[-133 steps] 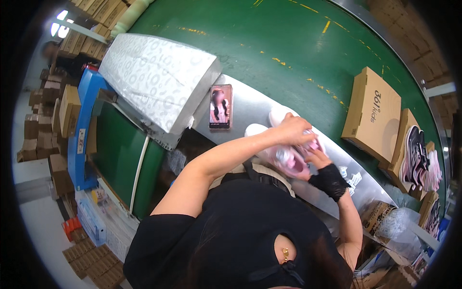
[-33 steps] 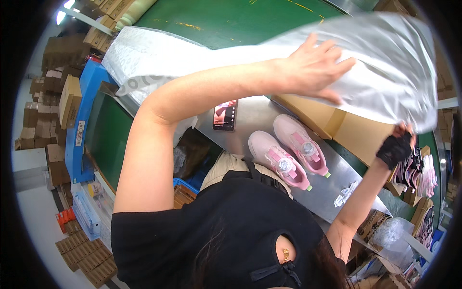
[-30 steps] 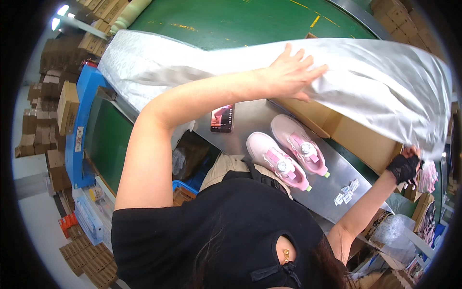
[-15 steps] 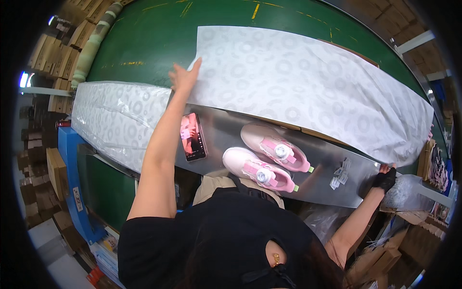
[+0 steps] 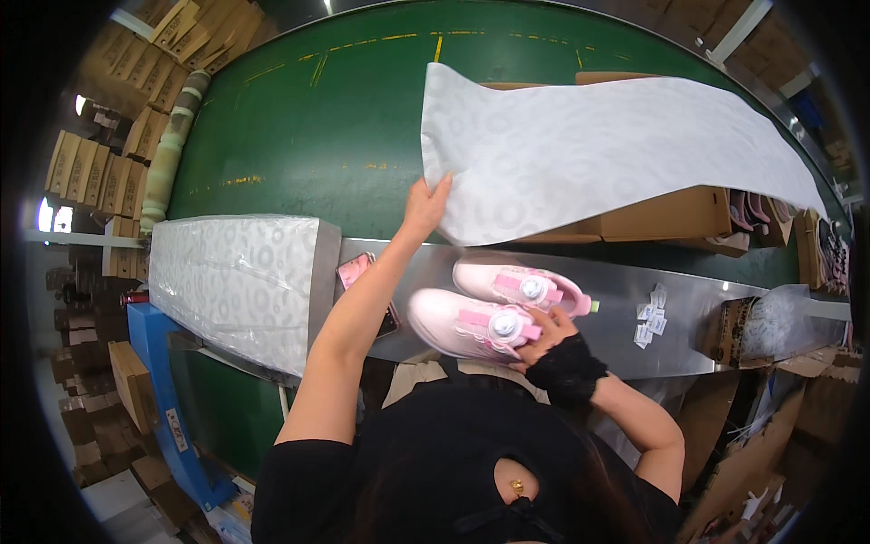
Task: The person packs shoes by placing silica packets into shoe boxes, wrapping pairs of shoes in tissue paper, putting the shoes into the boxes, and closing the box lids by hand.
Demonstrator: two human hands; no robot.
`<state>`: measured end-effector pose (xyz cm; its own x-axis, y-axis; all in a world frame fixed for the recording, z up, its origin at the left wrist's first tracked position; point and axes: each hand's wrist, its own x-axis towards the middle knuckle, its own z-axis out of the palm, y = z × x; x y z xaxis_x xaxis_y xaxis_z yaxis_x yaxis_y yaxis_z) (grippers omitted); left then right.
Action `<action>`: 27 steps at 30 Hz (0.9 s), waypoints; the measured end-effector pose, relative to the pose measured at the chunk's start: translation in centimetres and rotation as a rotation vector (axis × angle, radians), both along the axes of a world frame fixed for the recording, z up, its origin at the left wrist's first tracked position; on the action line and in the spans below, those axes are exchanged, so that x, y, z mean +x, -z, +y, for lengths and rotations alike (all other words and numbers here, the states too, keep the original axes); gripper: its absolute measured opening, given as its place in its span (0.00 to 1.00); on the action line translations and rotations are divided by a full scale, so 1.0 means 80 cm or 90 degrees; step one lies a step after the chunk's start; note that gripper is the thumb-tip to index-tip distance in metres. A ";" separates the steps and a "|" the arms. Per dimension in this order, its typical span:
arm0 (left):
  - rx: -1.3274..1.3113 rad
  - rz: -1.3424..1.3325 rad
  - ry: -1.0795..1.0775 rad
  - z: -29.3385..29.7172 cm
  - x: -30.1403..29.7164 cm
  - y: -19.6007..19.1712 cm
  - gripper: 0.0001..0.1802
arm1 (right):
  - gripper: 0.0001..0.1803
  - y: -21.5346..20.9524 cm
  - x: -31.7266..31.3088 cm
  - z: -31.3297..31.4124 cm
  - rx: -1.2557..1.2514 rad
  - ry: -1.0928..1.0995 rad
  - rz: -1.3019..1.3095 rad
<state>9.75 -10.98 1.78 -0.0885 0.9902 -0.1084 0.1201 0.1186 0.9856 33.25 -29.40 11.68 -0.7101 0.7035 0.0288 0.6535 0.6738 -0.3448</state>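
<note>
My left hand (image 5: 426,208) pinches the near left edge of a large sheet of white patterned wrapping paper (image 5: 580,136). The sheet drapes over an open cardboard box (image 5: 657,214) and hides much of it. In a black fingerless glove, my right hand (image 5: 557,349) has its fingers closed on the heel end of the nearer pink shoe (image 5: 453,323). Beside it lies the matching pink shoe (image 5: 494,276), also with a round dial on top. Both are on a metal ledge (image 5: 616,349) in front of me.
Left of my forearm sits a plastic-covered stack of patterned paper (image 5: 240,290). A phone (image 5: 355,269) lies partly under my left arm's line of sight. Small white packets (image 5: 651,315) rest on the ledge. Beyond is a green belt (image 5: 299,154); shoes (image 5: 750,210) show in boxes at right.
My right hand has come from the ledge's far right end to the nearer shoe. My left hand has moved right and nearer, taking hold of the paper, which has shifted and uncovered part of the box.
</note>
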 end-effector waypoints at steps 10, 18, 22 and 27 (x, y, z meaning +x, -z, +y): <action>0.162 0.382 -0.099 -0.027 -0.075 -0.053 0.16 | 0.21 -0.102 0.042 0.215 -0.310 0.478 0.801; 0.133 0.379 -0.067 -0.004 -0.147 -0.062 0.18 | 0.16 0.026 0.049 0.223 -0.184 0.547 0.495; 0.074 0.189 0.039 0.023 -0.147 -0.134 0.16 | 0.18 0.028 -0.014 0.247 -0.126 0.430 0.328; 0.009 0.053 0.230 0.047 -0.038 -0.196 0.15 | 0.27 0.088 -0.097 0.259 -0.392 0.358 0.243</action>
<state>6.73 -7.24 17.44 0.2597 0.9603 -0.1018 0.2311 0.0405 0.9721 25.50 -8.66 4.67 -0.2778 0.9113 -0.3038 0.5974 -0.0838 -0.7976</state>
